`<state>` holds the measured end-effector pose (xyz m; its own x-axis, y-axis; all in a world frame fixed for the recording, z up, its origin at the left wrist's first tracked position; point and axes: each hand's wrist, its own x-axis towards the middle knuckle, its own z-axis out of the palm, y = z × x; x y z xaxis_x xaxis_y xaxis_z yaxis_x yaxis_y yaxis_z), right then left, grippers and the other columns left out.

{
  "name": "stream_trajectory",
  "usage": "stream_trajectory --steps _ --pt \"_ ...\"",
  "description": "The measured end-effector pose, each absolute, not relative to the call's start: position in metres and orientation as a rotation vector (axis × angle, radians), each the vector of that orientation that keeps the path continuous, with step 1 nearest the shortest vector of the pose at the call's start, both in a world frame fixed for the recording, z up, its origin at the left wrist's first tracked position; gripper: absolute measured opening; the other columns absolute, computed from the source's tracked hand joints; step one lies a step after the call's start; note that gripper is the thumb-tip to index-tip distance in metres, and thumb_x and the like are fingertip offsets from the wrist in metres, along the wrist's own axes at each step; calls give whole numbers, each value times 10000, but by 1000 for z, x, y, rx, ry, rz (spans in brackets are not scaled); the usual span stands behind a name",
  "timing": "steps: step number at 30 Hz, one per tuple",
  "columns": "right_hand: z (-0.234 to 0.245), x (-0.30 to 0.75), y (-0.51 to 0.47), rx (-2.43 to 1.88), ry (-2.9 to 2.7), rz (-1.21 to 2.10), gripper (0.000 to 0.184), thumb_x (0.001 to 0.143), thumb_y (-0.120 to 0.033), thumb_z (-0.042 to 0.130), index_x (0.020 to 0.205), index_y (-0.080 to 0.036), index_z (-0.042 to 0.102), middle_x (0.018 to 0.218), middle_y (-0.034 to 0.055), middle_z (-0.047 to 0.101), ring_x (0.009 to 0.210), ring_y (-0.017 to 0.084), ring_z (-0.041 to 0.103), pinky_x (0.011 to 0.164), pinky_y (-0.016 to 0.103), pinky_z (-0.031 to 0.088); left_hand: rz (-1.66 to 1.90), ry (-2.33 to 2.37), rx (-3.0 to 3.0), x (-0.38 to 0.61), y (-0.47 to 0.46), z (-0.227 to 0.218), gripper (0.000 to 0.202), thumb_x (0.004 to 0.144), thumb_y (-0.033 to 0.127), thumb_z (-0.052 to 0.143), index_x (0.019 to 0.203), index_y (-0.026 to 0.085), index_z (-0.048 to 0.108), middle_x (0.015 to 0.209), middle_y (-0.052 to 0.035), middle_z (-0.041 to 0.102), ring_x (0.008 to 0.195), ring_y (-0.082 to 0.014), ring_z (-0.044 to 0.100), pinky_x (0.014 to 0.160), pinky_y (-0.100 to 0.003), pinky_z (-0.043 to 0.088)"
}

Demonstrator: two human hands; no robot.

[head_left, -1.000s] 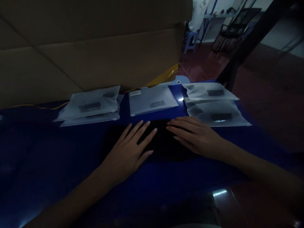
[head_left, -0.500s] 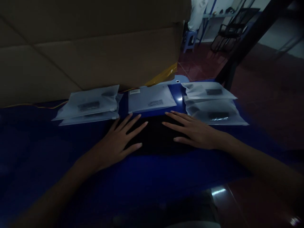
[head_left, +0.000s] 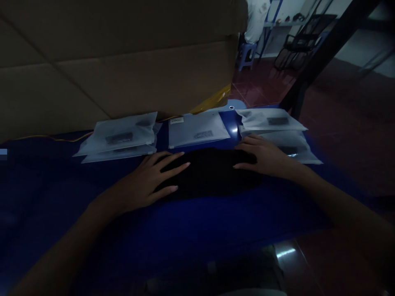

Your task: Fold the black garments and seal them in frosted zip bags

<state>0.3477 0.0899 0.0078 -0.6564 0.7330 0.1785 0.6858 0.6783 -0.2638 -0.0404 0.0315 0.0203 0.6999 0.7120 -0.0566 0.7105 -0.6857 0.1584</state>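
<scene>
A dark folded cloth (head_left: 210, 174), probably a black garment, lies on the blue table top (head_left: 197, 224). My left hand (head_left: 148, 176) rests flat on its left end with the fingers spread. My right hand (head_left: 261, 155) lies on its far right end, fingers slightly curved, close to the frosted zip bags (head_left: 285, 144). Neither hand grips the cloth. Behind the cloth lie more frosted bags, a stacked pair (head_left: 119, 139) at left and a single one (head_left: 196, 130) in the middle. Another bag (head_left: 273, 120) lies at the back right. Each bag holds a dark label or item.
A large cardboard box (head_left: 108, 74) stands behind the bags at left, with yellow plastic (head_left: 212, 98) and a thin yellow wire (head_left: 52, 138) at its foot. A black post (head_left: 321, 61) rises at right; beyond the table are a red tiled floor, a blue stool and a chair.
My right hand has slid away and to the right, up onto the far end of the cloth. My left hand has shifted slightly left, leaving more cloth showing between them.
</scene>
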Motion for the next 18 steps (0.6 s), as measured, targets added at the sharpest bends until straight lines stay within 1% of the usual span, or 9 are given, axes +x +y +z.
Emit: stream_trajectory --steps 2,5,8,12,15,18 --pt "9 349 92 -1115 -2635 319 512 953 -663 612 1136 -200 732 1065 112 699 1008 309 631 815 460 555 38 1130 2759 -43 33 22 609 1082 544 453 1642 468 223 1732 36 281 1536 -338 347 1222 -594 385" --pt "10 349 91 -1103 -2620 380 396 957 -590 647 1068 -214 706 1034 96 691 934 282 643 772 427 549 74 1099 2759 -42 35 22 610 1077 542 471 1636 470 238 1738 30 263 1544 -336 346 1228 -593 376" --pt "14 348 87 -1157 -2556 427 320 949 -512 677 1111 -237 665 1026 71 716 903 271 678 778 418 553 97 1069 2745 -39 35 19 653 1065 541 506 1644 456 216 1748 17 230 1571 -343 308 1247 -600 347" --pt "19 345 83 -1260 -2421 529 365 928 -475 687 1226 -272 627 1089 46 756 916 275 723 750 407 565 113 1096 2736 -34 33 18 687 1051 549 530 1648 450 206 1762 1 172 1583 -360 285 1249 -605 344" --pt "19 343 82 -1302 -2359 512 346 924 -425 677 1234 -278 633 1130 53 760 964 293 731 768 430 576 107 1103 2725 -35 32 21 660 1054 534 532 1640 455 238 1770 -4 131 1580 -370 293 1234 -598 373" --pt "17 342 83 -1358 -2311 482 345 905 -355 678 1238 -272 639 1113 61 764 989 310 727 801 475 589 80 1050 2730 -37 31 24 604 1073 503 506 1628 465 270 1772 19 109 1600 -354 248 1251 -585 352"
